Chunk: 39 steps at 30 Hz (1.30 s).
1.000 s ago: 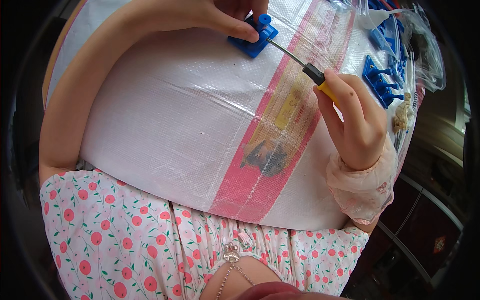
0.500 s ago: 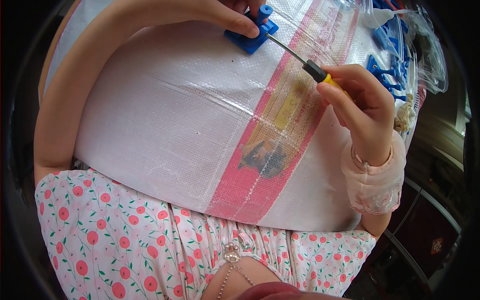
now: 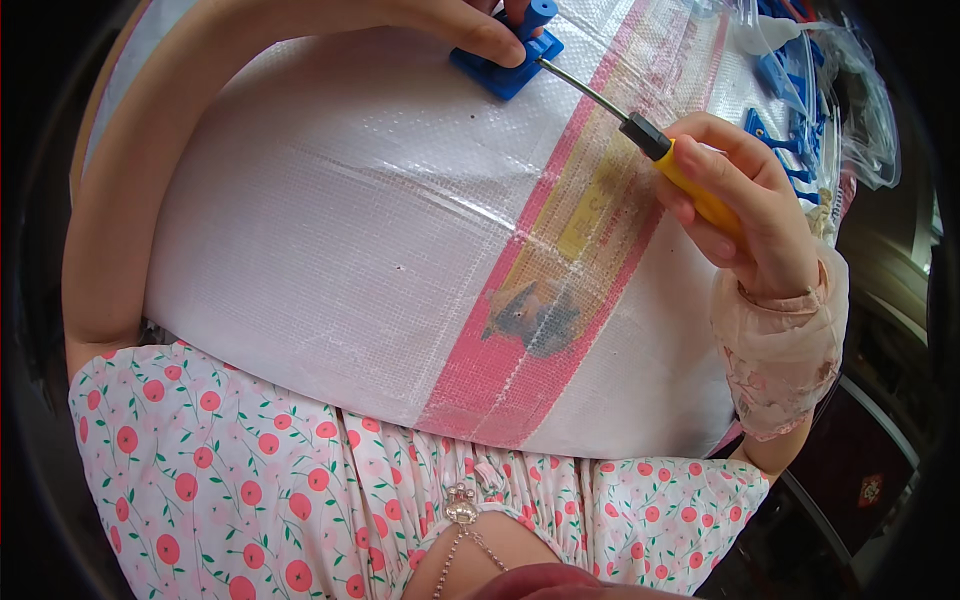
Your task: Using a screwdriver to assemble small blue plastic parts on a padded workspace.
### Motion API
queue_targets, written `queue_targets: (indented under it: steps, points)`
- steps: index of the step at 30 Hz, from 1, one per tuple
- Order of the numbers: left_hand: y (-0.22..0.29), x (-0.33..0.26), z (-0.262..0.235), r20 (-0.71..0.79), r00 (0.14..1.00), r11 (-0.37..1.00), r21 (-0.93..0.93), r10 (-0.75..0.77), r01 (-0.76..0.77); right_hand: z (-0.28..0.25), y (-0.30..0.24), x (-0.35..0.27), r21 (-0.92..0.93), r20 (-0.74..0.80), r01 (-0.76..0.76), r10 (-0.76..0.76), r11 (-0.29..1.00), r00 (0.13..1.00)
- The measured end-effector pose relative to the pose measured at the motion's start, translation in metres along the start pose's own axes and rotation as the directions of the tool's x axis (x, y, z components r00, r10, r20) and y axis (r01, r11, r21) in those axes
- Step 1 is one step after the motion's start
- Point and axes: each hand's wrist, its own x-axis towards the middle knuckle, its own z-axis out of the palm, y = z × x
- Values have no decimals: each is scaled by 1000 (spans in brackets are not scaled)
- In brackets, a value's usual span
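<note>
At the far edge of the view, my left hand (image 3: 480,32) grips a blue plastic part (image 3: 505,78) with a flat square base and a short round post. The thumb presses on the base, while the other fingers are partly cut off by the frame. In my right hand (image 3: 748,195) is a screwdriver (image 3: 706,203) with a yellow and black handle. Its metal shaft slants up and left, and the tip touches the blue part beside my left thumb. Whether a screw sits under the tip, I cannot tell.
A white woven plastic sheet (image 3: 300,220) with a pink and yellow printed band covers the table. At the far right lie several blue plastic pieces (image 3: 775,140), a white bottle with a nozzle (image 3: 775,35) and a crumpled clear plastic bag (image 3: 865,130).
My right hand has shifted right and turned on the screwdriver, so more of the yellow handle shows. The tip stays at the blue part, which has barely moved.
</note>
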Motion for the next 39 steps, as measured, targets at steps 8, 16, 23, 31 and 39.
queue_targets:
  steps: [8,16,23,31,39]
  points:
    - [-4,6,0,2,1000,999,-41,-4,4,10,10,-14,-514,-10,331,-391,791,920]
    - [13,6,0,-4,1000,999,23,-22,23,9,18,-18,-665,1,401,-536,630,844]
    - [11,7,0,-23,999,1000,-1,-29,29,5,30,-17,-692,17,455,-618,560,786]
    - [-10,10,0,-24,996,993,-85,82,-83,17,27,-13,-863,112,433,-736,262,668]
    - [-10,11,-1,-13,997,996,-51,77,-78,25,30,-14,-908,140,399,-806,127,575]
